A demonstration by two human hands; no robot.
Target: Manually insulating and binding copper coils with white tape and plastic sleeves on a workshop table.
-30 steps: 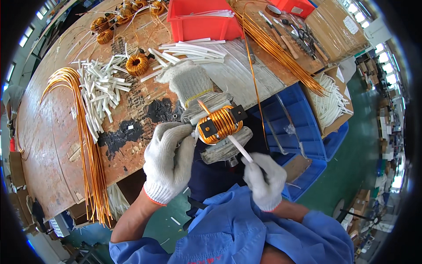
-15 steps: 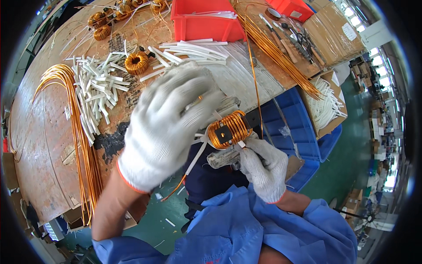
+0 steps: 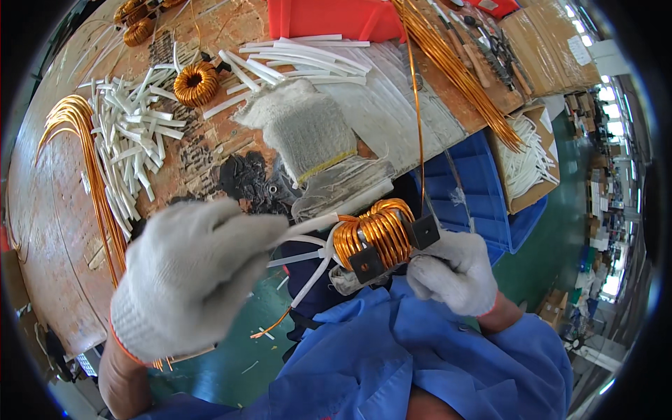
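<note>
In front of me, over the table's near edge, is a wire coil (image 3: pixel 374 239) of thick copper turns with black square pieces at its lower left and right. White-sleeved leads come out of its left end; one lead (image 3: pixel 313 278) hangs down to a bare copper tip. My left hand (image 3: pixel 196 273), in a white knit glove, is closed, its fingertips pinching a white sleeve (image 3: pixel 311 225) left of the coil. My right hand (image 3: pixel 455 273), gloved too, is closed at the coil's right end, its fingertips partly hidden. A long copper wire (image 3: pixel 418 112) rises behind the coil.
On the table lie cut white sleeves (image 3: pixel 133 133), bent copper wires (image 3: pixel 98 182), a finished-looking ring coil (image 3: pixel 196 84) and a grey cloth pad (image 3: pixel 308 133). Beyond are a red bin (image 3: pixel 336 19) and hand tools (image 3: pixel 483 49). A blue crate (image 3: pixel 455 189) and a carton (image 3: pixel 521 196) stand right.
My left hand has moved down and left from above the coil, uncovering the cloth pad, and now pinches a sleeve. The coil has turned, showing a second black piece. My right hand moved slightly right.
</note>
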